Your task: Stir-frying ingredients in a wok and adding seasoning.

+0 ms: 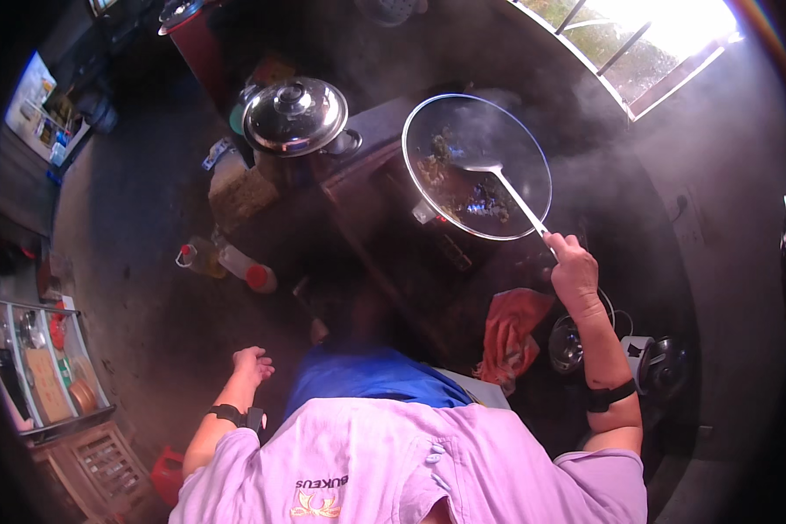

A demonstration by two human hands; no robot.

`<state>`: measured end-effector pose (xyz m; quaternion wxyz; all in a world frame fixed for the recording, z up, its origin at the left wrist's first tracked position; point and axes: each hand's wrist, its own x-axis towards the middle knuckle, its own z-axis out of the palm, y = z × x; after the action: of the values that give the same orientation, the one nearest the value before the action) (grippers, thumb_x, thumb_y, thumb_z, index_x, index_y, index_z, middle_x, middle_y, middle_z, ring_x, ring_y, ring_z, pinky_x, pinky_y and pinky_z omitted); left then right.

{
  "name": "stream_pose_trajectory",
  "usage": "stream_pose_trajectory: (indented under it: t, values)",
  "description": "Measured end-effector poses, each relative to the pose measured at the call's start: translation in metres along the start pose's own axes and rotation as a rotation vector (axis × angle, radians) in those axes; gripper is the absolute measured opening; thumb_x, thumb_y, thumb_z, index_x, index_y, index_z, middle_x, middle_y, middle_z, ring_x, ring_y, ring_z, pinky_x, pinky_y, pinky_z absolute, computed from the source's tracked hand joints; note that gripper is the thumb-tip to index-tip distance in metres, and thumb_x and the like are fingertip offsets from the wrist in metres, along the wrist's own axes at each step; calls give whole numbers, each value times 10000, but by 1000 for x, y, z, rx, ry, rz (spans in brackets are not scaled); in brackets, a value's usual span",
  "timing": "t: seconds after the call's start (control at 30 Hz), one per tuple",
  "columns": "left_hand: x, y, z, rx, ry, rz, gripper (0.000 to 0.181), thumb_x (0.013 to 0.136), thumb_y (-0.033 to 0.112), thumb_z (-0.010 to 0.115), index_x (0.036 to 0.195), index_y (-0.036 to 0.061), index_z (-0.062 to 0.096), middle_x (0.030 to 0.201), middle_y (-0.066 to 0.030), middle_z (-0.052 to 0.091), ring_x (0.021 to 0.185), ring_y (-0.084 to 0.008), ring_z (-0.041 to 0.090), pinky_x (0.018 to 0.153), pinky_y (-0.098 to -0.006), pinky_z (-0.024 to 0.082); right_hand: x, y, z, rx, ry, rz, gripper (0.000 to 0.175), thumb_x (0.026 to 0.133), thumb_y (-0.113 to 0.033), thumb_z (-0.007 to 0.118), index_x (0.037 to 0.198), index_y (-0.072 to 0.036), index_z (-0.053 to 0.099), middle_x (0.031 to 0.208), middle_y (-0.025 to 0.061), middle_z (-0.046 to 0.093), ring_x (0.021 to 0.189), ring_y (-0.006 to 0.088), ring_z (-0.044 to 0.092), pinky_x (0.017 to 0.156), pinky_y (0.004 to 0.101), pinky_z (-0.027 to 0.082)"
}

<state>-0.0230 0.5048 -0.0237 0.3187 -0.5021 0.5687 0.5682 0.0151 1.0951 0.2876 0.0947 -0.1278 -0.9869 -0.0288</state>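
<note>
My right hand (574,274) grips the handle of a metal wok spatula (519,200). The spatula's blade lies inside a wide, round wok (527,154) with a bright rim. Chopped food (435,167), green and brownish, is scattered along the wok's left side and bottom, and steam rises over it. Low on the left, my left hand (253,365) hangs beside my blue-clad lap, its fingers loosely curled with nothing visible in them. A lidded stainless-steel pot (295,118) stands to the left of the wok.
An orange-red cloth (514,334) hangs below the wok, near a small white appliance (635,357). Two bottles with red caps, an oil bottle (203,257) and a whitish one (249,270), stand at left. A shelf (46,367) holds kitchen goods. A barred window (629,52) is upper right.
</note>
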Motion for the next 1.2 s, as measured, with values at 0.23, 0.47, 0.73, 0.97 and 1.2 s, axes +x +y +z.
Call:
stream_pose_trajectory:
  t: [0.23, 0.47, 0.73, 0.97, 1.2]
  values:
    - [-4, -3, 12, 96, -11, 25, 286, 852, 141, 572, 1076, -38, 566, 840, -227, 636, 519, -331, 612, 416, -391, 479, 42, -18, 1, -18, 79, -59, 325, 789, 23, 547, 1045, -170, 604, 874, 123, 605, 755, 364, 651, 659, 478, 508]
    - [-13, 0, 12, 111, -85, 130, 262, 848, 126, 573, 1059, -29, 564, 809, -222, 637, 487, -310, 603, 407, -384, 486, 12, -4, 7, -106, 11, -61, 350, 782, 8, 565, 1070, -184, 618, 874, 126, 589, 709, 365, 644, 633, 462, 519]
    - [16, -26, -21, 140, 26, -50, 268, 850, 132, 561, 1051, -45, 580, 799, -216, 624, 469, -324, 593, 378, -397, 471, -33, -3, -5, -62, 44, -5, 373, 779, 20, 559, 1079, -189, 633, 866, 118, 584, 702, 358, 643, 620, 469, 519]
    - [37, -3, -9, 156, 37, 7, 180, 849, 145, 558, 972, 13, 567, 728, -173, 611, 491, -336, 591, 416, -414, 472, -15, -26, 8, -27, 72, -4, 327, 781, 24, 559, 1020, -190, 624, 859, 102, 580, 702, 356, 641, 621, 468, 521]
    - [26, 14, 0, 179, -30, 107, 215, 846, 113, 558, 1011, -21, 582, 780, -198, 631, 477, -321, 601, 408, -405, 486, -10, -14, 20, -48, 95, 101, 350, 779, 35, 538, 1022, -198, 631, 897, 101, 598, 741, 359, 646, 652, 457, 528]
